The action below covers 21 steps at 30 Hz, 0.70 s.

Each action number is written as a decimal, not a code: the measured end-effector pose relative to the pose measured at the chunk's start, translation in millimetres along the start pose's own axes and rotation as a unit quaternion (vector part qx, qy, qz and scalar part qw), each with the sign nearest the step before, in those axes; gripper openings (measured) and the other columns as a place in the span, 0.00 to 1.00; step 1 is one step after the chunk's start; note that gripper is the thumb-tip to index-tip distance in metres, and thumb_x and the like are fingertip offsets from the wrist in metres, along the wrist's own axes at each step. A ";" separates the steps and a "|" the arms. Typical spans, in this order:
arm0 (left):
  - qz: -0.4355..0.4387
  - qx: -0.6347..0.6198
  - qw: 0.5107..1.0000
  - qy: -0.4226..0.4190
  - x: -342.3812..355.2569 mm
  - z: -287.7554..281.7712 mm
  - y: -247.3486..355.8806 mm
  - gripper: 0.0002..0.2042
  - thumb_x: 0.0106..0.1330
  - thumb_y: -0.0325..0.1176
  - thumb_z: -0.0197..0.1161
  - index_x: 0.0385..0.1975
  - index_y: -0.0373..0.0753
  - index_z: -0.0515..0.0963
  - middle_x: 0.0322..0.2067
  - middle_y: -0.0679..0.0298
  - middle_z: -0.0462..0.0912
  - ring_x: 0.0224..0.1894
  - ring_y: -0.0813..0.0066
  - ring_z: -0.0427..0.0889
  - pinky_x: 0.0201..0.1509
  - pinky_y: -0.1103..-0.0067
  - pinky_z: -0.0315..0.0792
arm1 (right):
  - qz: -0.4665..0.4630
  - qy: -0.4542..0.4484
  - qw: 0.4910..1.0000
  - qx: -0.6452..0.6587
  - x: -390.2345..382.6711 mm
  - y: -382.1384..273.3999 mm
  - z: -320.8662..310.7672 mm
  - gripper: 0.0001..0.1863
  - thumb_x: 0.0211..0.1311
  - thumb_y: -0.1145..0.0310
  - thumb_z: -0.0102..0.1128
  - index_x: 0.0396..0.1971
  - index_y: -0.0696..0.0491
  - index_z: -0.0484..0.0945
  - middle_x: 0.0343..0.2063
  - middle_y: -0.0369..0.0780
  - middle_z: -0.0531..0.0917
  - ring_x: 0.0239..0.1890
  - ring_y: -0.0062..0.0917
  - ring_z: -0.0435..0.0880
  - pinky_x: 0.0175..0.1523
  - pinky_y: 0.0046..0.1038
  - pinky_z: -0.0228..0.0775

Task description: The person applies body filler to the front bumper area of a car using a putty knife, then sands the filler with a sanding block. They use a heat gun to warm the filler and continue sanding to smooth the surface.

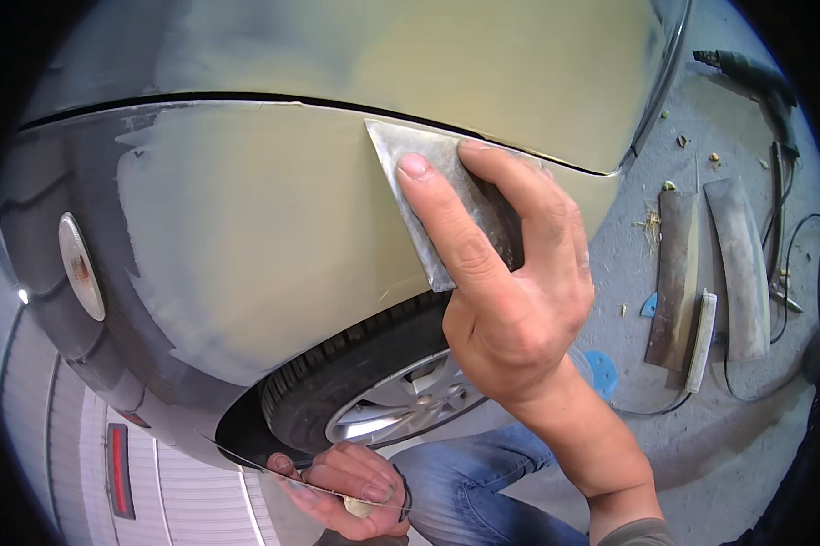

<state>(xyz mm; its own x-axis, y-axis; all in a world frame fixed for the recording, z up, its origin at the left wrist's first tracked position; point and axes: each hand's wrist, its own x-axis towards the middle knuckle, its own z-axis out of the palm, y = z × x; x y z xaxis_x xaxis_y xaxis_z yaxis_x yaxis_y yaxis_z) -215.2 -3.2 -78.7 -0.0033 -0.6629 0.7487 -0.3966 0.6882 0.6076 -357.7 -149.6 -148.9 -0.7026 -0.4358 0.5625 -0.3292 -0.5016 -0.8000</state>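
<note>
The sheet (455, 177) is grasped in the right hand (519, 273) against the panel (237, 237), with the wheel (410, 402) below that grip, the left hand (351, 473) lower and leftward clasping a thin plate (323, 490) with a dab (357, 507), and two strips (740, 273) on the floor (630, 241) to the right.

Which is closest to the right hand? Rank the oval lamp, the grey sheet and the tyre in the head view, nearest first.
From the right hand:
1. Grey sheet: touching, under the fingers.
2. Tyre: lower left of the hand.
3. Oval lamp: far off to the left.
</note>
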 end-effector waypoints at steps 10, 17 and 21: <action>0.034 -0.036 0.997 0.051 -0.3 10.6 -4.7 0.26 0.79 0.37 0.51 0.65 0.25 0.54 0.18 0.63 0.75 0.15 0.76 0.70 0.20 0.83 0.67 | -0.040 -0.068 0.997 0.018 -42.3 -10.8 -11.1 0.20 0.55 0.66 0.68 0.49 0.39 0.93 0.51 0.42 0.85 0.50 0.36 0.85 0.64 0.48 0.77; 0.022 -0.031 0.999 -0.036 -2.9 8.3 0.3 0.30 0.85 0.39 0.49 0.75 0.27 0.49 0.22 0.69 0.68 0.22 0.83 0.64 0.28 0.83 0.63 | -0.027 -0.151 0.986 0.066 -83.3 -15.7 -25.8 0.20 0.58 0.63 0.67 0.52 0.37 0.90 0.50 0.40 0.86 0.52 0.32 0.85 0.62 0.54 0.78; 0.025 -0.045 0.998 -0.023 -4.7 -1.5 -1.2 0.30 0.84 0.39 0.51 0.75 0.27 0.50 0.22 0.70 0.68 0.22 0.83 0.64 0.28 0.84 0.63 | -0.021 -0.090 0.994 0.055 -79.1 3.2 -40.9 0.21 0.55 0.64 0.69 0.51 0.38 0.91 0.49 0.41 0.86 0.51 0.33 0.86 0.63 0.52 0.77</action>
<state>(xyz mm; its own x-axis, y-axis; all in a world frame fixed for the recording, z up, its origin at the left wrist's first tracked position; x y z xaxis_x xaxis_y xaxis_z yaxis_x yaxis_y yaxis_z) -213.4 -0.4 -82.6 -0.0640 -0.6377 0.7676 -0.3112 0.7436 0.5918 -328.9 -86.2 -204.5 -0.5622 -0.5338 0.6317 -0.2791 -0.5966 -0.7525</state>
